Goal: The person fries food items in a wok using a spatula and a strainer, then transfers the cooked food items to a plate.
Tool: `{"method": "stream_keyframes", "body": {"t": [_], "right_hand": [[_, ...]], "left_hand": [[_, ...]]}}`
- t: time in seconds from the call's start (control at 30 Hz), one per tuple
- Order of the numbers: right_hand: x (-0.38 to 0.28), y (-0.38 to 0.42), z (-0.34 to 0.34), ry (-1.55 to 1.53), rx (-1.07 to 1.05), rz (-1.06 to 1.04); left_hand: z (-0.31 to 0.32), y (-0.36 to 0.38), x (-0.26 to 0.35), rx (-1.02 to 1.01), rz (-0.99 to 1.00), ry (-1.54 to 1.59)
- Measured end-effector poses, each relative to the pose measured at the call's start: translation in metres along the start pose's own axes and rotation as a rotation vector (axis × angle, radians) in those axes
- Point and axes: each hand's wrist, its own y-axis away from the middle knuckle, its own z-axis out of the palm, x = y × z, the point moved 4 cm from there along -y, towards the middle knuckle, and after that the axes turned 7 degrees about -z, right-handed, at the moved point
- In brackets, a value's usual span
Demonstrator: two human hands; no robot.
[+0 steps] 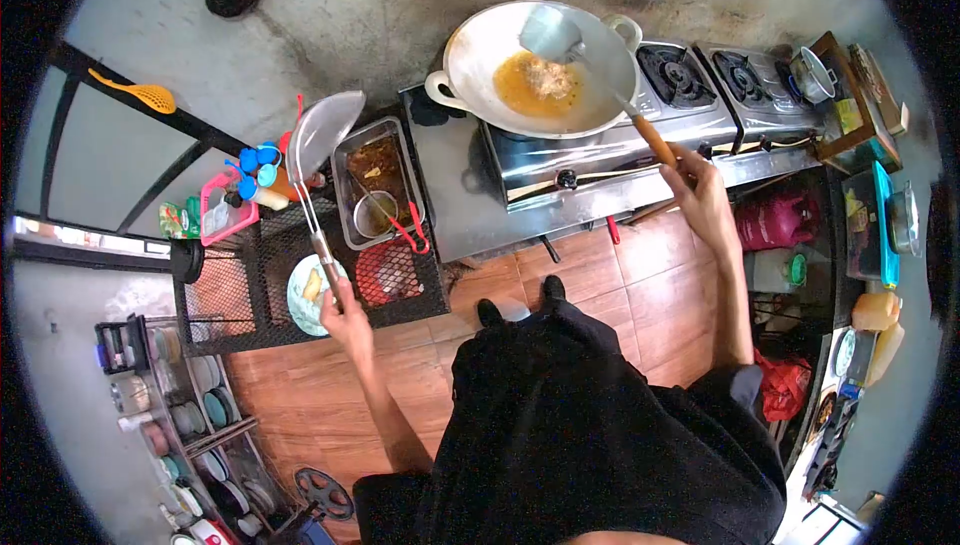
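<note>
My right hand (697,191) is closed round the wooden handle of a metal spatula (549,33), whose broad blade is over the far side of a large wok (470,55). In the wok lies a pool of yellowish oil with a pale, frothy clump of food (550,78). My left hand (347,321) grips the handle of a round strainer (330,133), held up over the mesh rack to the left. Below that handle sits a pale green plate (300,317) with a yellowish piece of food on it.
The wok rests on a steel gas stove (590,165). A metal tray (345,170) with brown contents and a small pot stands on the black mesh rack (275,255), near a red basket (388,270). Bottles (262,193) crowd the rack's back. A pink gas cylinder (778,220) is at right.
</note>
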Motion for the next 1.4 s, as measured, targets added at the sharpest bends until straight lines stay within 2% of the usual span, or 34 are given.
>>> {"method": "stream_keyframes", "body": {"t": [0.03,0.07,0.1,0.13,0.17,0.2,0.27,0.33,0.4,0.43,0.47,0.57,0.6,0.67,0.77,0.97,1.13,1.23,1.4], "right_hand": [[-0.002,-0.008,-0.009,0.055,-0.052,0.071],[0.005,-0.015,-0.014,0.104,-0.042,0.023],[0.010,-0.024,-0.018,0.137,-0.103,0.035],[0.015,-0.032,-0.023,0.173,-0.165,0.047],[0.026,-0.037,-0.024,0.220,-0.090,-0.105],[0.031,-0.046,-0.028,0.217,-0.094,-0.113],[0.031,-0.059,-0.033,0.144,-0.205,-0.160],[0.030,-0.071,-0.035,0.187,-0.215,-0.238],[0.046,-0.093,-0.032,0.205,-0.245,-0.437],[0.031,-0.097,-0.035,0.168,-0.341,-0.408],[0.030,-0.101,-0.036,0.164,-0.344,-0.417],[0.049,-0.118,-0.035,0.264,-0.393,-0.345],[0.057,-0.122,-0.034,0.262,-0.397,-0.351],[0.066,-0.129,-0.038,0.390,-0.282,-0.440],[0.074,-0.140,-0.040,0.410,-0.325,-0.440],[0.084,-0.144,-0.052,0.325,-0.301,-0.424],[0.084,-0.133,-0.069,0.270,-0.243,-0.377],[0.088,-0.131,-0.071,0.269,-0.255,-0.418],[0.083,-0.128,-0.043,0.147,-0.300,-0.458]], "left_hand": [[0.001,-0.004,0.010,-0.011,0.092,-0.051],[0.002,-0.008,0.020,-0.020,0.186,-0.102],[0.008,0.002,0.050,0.000,0.216,-0.152],[0.013,0.005,0.067,0.003,0.343,-0.158],[0.017,0.006,0.085,0.004,0.412,-0.208],[0.023,0.009,0.105,0.006,0.480,-0.256],[0.037,0.023,0.154,0.004,0.444,-0.439],[0.048,0.014,0.183,0.012,0.612,-0.611],[0.084,0.020,0.226,-0.051,0.612,-0.771],[0.100,0.020,0.235,-0.049,0.674,-0.826],[0.116,0.022,0.241,-0.051,0.730,-0.886],[0.159,0.028,0.262,-0.087,0.686,-0.990],[0.171,0.026,0.264,-0.080,0.681,-0.991],[0.197,0.023,0.267,-0.158,0.835,-0.936],[0.225,0.012,0.264,-0.147,0.892,-0.975],[0.269,-0.009,0.254,-0.123,0.736,-1.137],[0.292,-0.016,0.249,-0.169,0.679,-1.187],[0.301,-0.012,0.251,-0.178,0.659,-1.213],[0.310,-0.027,0.248,-0.191,0.607,-1.255]]}}
